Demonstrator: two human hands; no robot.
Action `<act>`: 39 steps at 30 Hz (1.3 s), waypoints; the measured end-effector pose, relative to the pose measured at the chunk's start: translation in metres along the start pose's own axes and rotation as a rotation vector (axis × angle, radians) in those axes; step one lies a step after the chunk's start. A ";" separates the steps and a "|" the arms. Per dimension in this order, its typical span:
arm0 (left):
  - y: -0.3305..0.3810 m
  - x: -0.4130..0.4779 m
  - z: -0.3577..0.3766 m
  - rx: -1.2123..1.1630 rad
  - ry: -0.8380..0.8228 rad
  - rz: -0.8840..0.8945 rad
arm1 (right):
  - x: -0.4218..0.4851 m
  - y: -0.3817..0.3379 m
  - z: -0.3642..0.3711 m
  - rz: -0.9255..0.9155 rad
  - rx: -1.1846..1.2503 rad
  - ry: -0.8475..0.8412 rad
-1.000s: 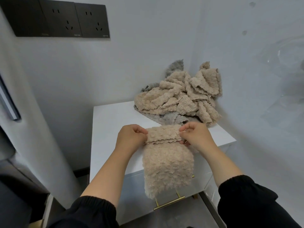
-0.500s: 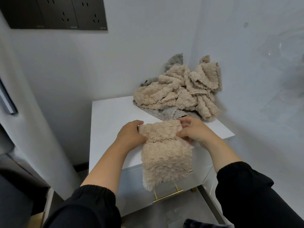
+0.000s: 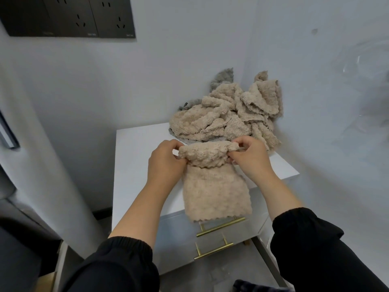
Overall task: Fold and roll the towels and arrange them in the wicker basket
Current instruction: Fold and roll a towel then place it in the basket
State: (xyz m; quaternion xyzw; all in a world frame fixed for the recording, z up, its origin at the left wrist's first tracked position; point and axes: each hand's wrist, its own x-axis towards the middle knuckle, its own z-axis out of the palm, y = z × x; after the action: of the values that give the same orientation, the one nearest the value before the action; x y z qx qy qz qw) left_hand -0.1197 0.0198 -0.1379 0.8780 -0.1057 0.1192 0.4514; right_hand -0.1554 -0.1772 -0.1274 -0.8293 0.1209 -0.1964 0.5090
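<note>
Your left grip (image 3: 166,163) pinches the left end of the rolled top edge of the beige towel (image 3: 214,188), fingers curled over it. Your right grip (image 3: 250,159) pinches the right end the same way. The roll lies across the white surface (image 3: 136,154) between both grips. The unrolled rest runs toward you and hangs over the front edge, its scalloped hem just above the upper brass drawer handle (image 3: 221,226). Just behind the roll, a heap of crumpled beige towels (image 3: 227,114) fills the back corner, with a grey towel (image 3: 223,77) showing behind it. Dark wall sockets (image 3: 69,15) sit upper left.
</note>
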 end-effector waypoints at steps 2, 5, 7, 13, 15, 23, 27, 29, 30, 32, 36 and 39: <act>-0.002 -0.003 0.001 0.030 -0.066 0.021 | -0.003 0.004 -0.002 -0.041 -0.134 -0.011; -0.005 -0.005 -0.001 0.100 -0.180 0.079 | -0.007 0.010 -0.008 -0.059 -0.282 -0.088; -0.006 -0.005 -0.005 0.147 -0.237 0.122 | -0.008 0.008 -0.014 -0.072 -0.371 -0.137; -0.011 -0.009 -0.012 0.155 -0.348 0.125 | -0.016 0.003 -0.029 -0.003 -0.354 -0.361; -0.011 -0.009 -0.011 0.161 -0.341 0.111 | -0.020 0.005 -0.028 -0.012 -0.344 -0.367; -0.008 -0.018 -0.004 0.073 -0.409 -0.043 | -0.019 0.015 -0.012 0.065 -0.329 -0.376; -0.007 -0.016 -0.002 -0.001 -0.430 -0.092 | -0.017 0.011 -0.011 0.088 -0.274 -0.368; -0.006 -0.015 0.000 0.004 -0.401 -0.092 | -0.014 0.010 -0.010 0.064 -0.304 -0.363; -0.006 -0.015 0.001 0.010 -0.378 -0.087 | -0.013 0.011 -0.009 0.049 -0.319 -0.360; -0.004 -0.014 0.003 0.042 -0.320 -0.050 | -0.011 0.010 -0.005 0.014 -0.305 -0.330; -0.002 -0.010 0.008 0.100 -0.150 0.089 | -0.010 0.009 0.004 -0.146 -0.296 -0.097; -0.006 -0.008 0.012 0.143 -0.035 0.198 | -0.010 0.013 0.009 -0.306 -0.343 0.020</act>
State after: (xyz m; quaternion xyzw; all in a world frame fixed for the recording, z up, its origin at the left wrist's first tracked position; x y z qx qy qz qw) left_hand -0.1238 0.0143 -0.1513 0.8951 -0.1909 0.1552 0.3718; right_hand -0.1607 -0.1718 -0.1451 -0.9103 0.0304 -0.2560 0.3238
